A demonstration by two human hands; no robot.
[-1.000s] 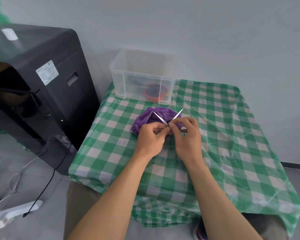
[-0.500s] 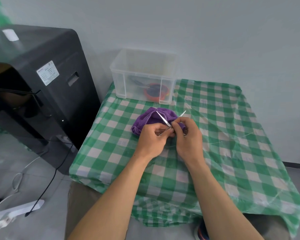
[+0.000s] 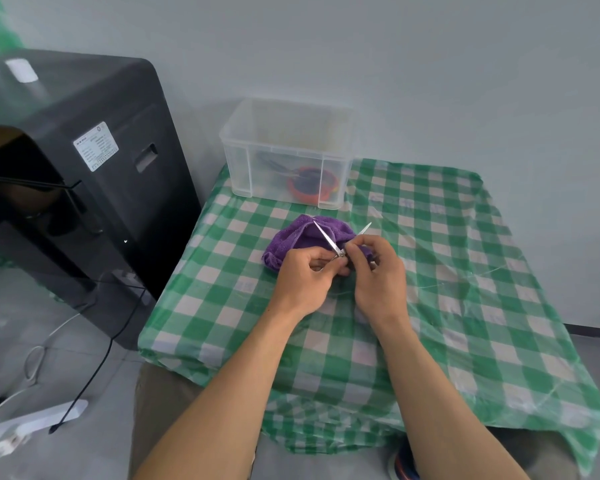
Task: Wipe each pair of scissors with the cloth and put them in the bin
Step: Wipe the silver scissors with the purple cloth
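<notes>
Hands: left hand point(image 3: 303, 277) and right hand point(image 3: 378, 273) close together over the table centre, fingers of both curled in, each pinching 1 handle of the small silver metal scissors point(image 3: 327, 238). Handles mostly hidden inside the fingers. 2 blades spread in a V, tips pointing away from the person. Left blade crosses in front of a crumpled purple terry cloth point(image 3: 288, 242), which lies on the table just beyond the left hand; whether blade and cloth touch cannot be told.

Surface: table under a green-and-white checked cover with clear plastic film point(image 3: 465, 271), creased, draped over the near edge. Clear rectangular plastic bin point(image 3: 238, 168) at the far left corner, near the wall; an orange-handled object point(image 3: 309, 185) shows blurred through its side.

Room: plain pale wall point(image 3: 430, 81) behind. Glossy black machine point(image 3: 118, 202) with 1 white label, left of the table. Grey floor point(image 3: 32, 323) with a white power strip point(image 3: 39, 420) and a black cable point(image 3: 111, 336).
</notes>
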